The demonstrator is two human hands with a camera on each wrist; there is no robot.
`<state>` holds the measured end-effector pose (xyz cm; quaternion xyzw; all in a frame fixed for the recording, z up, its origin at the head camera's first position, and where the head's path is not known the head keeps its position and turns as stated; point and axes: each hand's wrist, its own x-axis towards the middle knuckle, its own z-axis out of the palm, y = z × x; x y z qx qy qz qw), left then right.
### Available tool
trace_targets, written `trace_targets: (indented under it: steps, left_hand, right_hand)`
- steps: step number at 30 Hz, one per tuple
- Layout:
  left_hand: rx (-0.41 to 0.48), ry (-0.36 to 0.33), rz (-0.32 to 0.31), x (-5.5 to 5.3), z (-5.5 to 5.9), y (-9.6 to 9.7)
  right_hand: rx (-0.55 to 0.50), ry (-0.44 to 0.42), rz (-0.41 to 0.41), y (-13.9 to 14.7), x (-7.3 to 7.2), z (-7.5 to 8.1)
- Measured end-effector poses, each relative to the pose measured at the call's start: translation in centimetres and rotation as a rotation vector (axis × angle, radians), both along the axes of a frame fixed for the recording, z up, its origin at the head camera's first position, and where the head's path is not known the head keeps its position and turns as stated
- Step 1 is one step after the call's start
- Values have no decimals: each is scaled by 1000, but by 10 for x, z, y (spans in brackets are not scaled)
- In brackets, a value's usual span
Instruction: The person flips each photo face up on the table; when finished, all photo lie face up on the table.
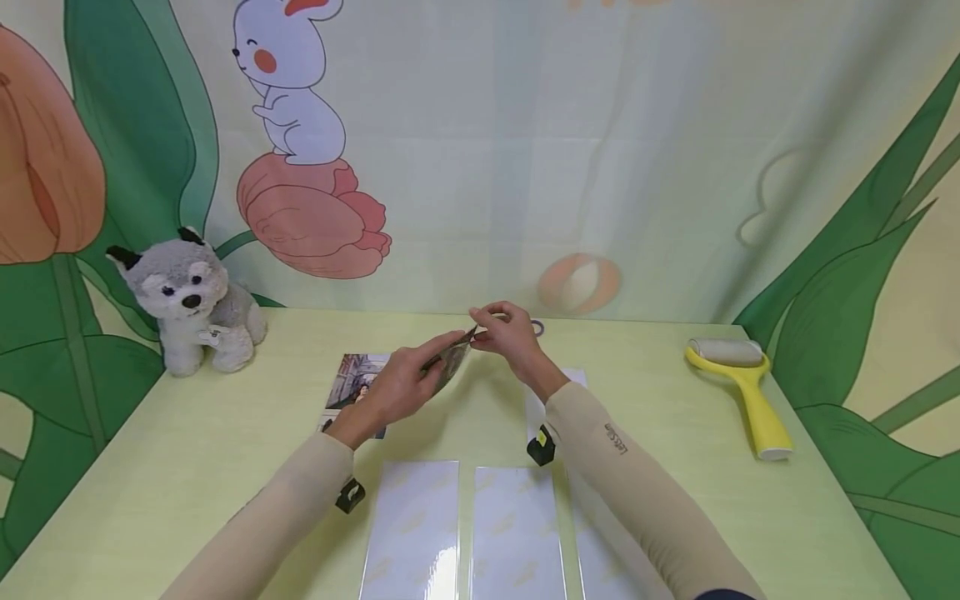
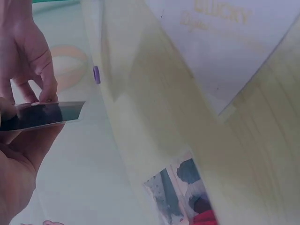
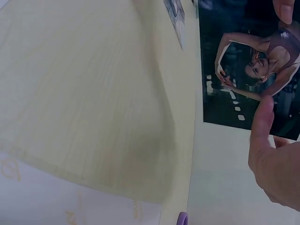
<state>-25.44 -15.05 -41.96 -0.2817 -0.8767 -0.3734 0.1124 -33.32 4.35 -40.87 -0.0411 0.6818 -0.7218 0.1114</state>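
Both hands hold up a glossy photo print above the back middle of the table. In the right wrist view the photo shows a dark scene with a person whose arms are raised. My left hand grips one end of it, thumb on the face. My right hand pinches the opposite edge, its thumb on the picture side. Seen almost edge-on in the left wrist view, the print spans both hands. Another photo lies on the table, partly hidden behind the left hand and wrist.
Several white sheets with pale gold print, including a left one and a middle one, lie at the front. Another white sheet is partly under the right forearm. A purple handle loop, plush husky and yellow-handled roller are around.
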Motion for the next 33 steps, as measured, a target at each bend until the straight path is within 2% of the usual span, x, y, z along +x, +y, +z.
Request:
trace_targets:
  steps: [3,6,16,21,26,33]
  left_hand:
    - [80,-69,21,0,0,-2]
    - [126,-110,40,0,-2,-3]
    - [139,-153,69,-1,-7,-6]
    - [155,-126,91,-4,-9,-8]
    - [233,-105,125,-6,-9,-11]
    - [292,-46,190,-9,-6,-14]
  right_hand:
    - [71,33,-15,-1,0,-4]
    - [107,58,-25,-3,0,-6]
    - [145,67,-45,-6,1,-7]
    - [161,60,-58,-6,-1,-7]
    - [185,49,-59,-7,0,-9]
    - [317,72,-89,-6,1,-24]
